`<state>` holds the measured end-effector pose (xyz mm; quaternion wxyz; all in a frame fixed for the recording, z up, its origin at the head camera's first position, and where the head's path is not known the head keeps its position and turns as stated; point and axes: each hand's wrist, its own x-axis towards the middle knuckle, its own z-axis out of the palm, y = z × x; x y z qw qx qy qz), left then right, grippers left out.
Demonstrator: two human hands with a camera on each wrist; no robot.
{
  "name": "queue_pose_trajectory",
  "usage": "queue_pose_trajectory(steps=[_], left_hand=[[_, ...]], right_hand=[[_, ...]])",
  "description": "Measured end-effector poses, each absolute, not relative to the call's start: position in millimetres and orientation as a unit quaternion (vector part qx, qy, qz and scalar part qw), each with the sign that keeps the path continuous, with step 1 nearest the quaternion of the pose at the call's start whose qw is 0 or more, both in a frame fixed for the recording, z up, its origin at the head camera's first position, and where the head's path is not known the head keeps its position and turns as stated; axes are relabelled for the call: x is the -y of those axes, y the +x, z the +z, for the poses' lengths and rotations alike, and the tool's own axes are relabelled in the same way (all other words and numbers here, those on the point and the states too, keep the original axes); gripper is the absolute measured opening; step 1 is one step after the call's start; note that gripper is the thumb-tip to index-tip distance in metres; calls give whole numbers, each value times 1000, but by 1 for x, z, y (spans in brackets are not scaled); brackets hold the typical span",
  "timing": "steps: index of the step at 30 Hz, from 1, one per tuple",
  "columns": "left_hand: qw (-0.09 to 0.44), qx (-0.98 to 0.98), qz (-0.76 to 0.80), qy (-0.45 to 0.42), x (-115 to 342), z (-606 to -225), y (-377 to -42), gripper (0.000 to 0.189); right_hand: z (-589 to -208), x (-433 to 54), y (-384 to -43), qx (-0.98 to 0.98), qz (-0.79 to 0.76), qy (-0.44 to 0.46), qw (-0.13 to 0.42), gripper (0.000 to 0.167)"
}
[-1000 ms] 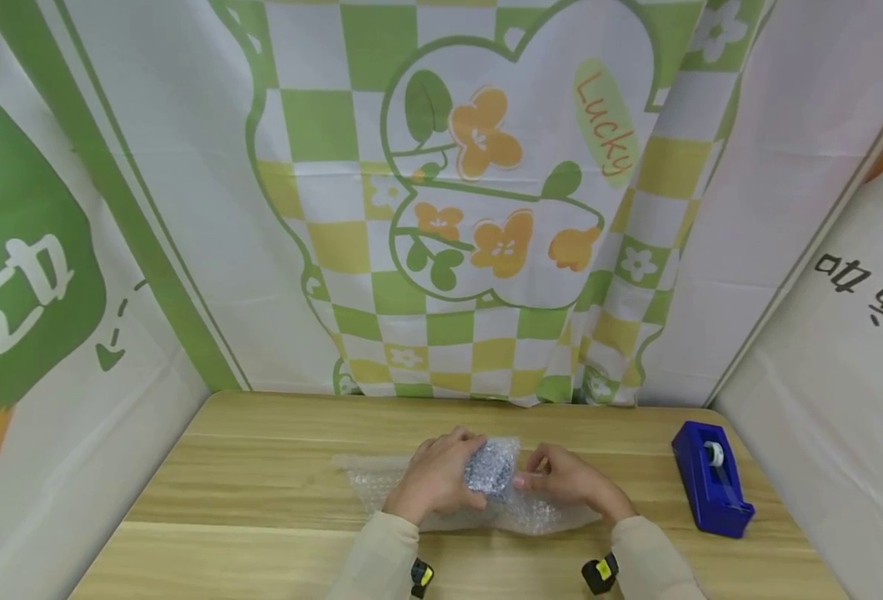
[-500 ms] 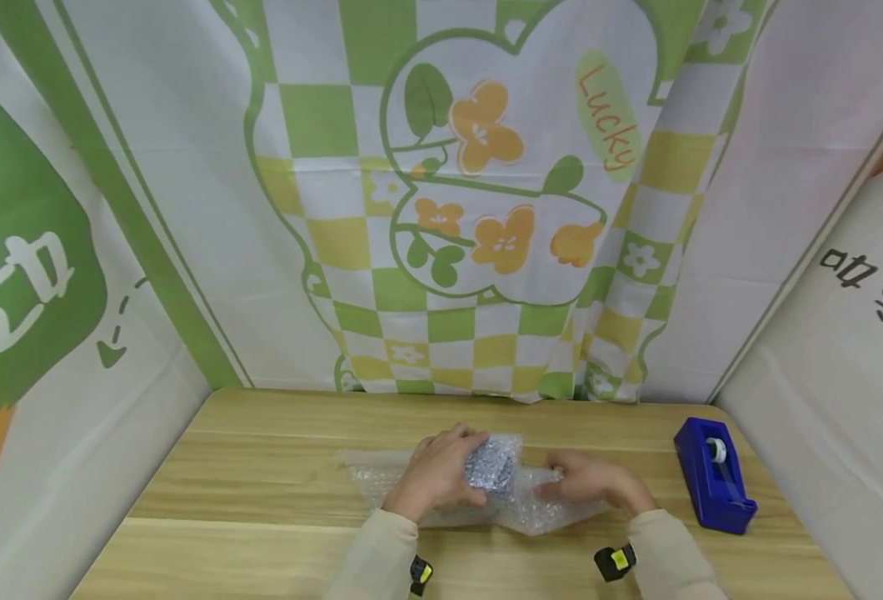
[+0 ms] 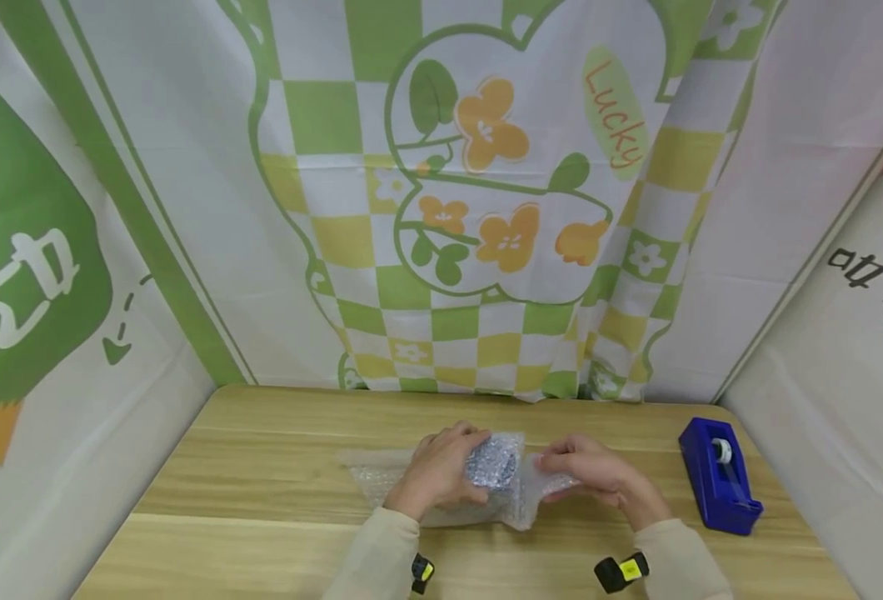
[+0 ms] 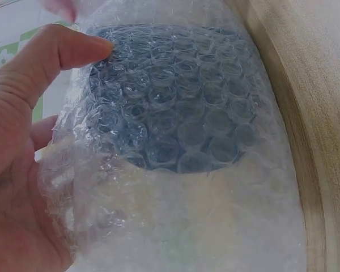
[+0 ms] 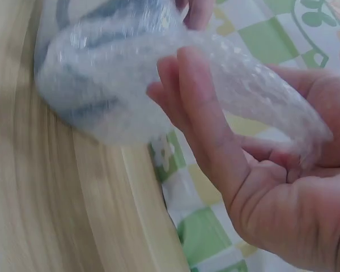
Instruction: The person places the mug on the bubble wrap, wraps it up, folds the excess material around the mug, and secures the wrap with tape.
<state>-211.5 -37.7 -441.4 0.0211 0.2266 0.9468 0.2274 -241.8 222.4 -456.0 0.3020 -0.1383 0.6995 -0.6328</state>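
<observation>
A dark blue-grey, round-edged object shows through clear bubble wrap; its exact kind is hidden by the wrap. My left hand grips this bundle from its left side, one fingertip pressing the wrap over the dark part in the left wrist view. On the other side, my right hand holds the loose right end of the bubble wrap, lifted and folded up beside the bundle. Seen from the right wrist, that end runs between the fingers and palm of my right hand.
A blue tape dispenser with a roll of clear tape stands at the right of the wooden table. Flat bubble wrap extends left beneath my left hand. A green-and-white checked curtain hangs behind the table's back edge.
My right hand has moved away to the right and raised the loose end of the bubble wrap, which lay flat on the table before. The left hand has stayed on the bundle.
</observation>
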Motion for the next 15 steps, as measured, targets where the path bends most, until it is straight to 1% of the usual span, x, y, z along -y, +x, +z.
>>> queue_pose_trajectory(steps=[6,7,9,10,13,15], left_hand=[[10,-939,247,239,40,-446,-214,84],[8,-937,253,240,42,-447,-215,84],[6,-933,266,241,44,-451,-216,84],[6,-931,272,242,45,-453,-217,85],[9,-925,293,242,48,-458,-219,85],[11,-921,304,242,50,-460,-220,86]], right_hand=[[-451,-214,-236,-629,-712,-86,300,38],[-451,-213,-234,-624,-718,-79,297,36],[-452,-211,-232,-630,-716,-83,288,36],[-453,-210,-231,-638,-710,-90,284,38],[-456,-205,-227,-667,-692,-107,255,44],[-459,-199,-225,-690,-678,-113,225,45]])
